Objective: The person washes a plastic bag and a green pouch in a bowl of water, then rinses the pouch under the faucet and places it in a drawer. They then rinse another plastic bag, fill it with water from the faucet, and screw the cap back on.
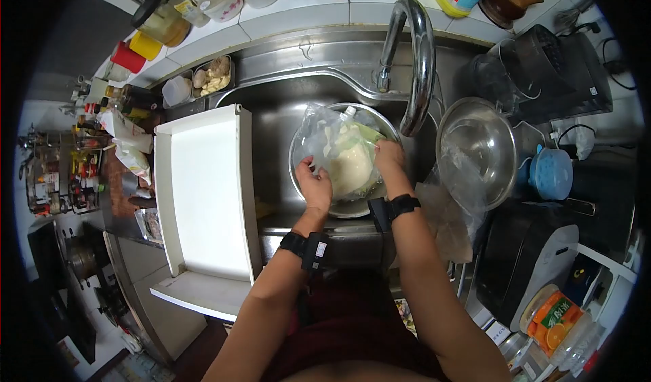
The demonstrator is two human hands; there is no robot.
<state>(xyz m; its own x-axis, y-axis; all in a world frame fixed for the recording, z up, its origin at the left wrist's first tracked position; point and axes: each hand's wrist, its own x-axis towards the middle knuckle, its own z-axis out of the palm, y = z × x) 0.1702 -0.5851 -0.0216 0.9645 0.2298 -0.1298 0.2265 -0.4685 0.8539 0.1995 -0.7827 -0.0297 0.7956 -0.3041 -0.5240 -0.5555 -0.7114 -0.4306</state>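
Note:
A metal bowl [294,191] sits in the sink, and a clear plastic bag [314,128] spreads over it. Inside the bowl lies a pale, cream-coloured mass [352,167], overlapped by the clear plastic. Above that mass is a spouted pouch [368,135] with green edging and a white cap pointing away from me. My right hand [388,159] is closed at the pouch's green right edge, its fingertips partly hidden. My left hand [314,184] is at the bowl's left side, fingers apart and slightly bent against the bag.
The chrome faucet [422,63] arches over the sink's right side. A large white drawer-like tray [207,199] stands at the left edge. Another metal bowl [498,134] with clear plastic is on the right, near a black appliance [525,267]. Small food containers [213,77] stand behind the tray.

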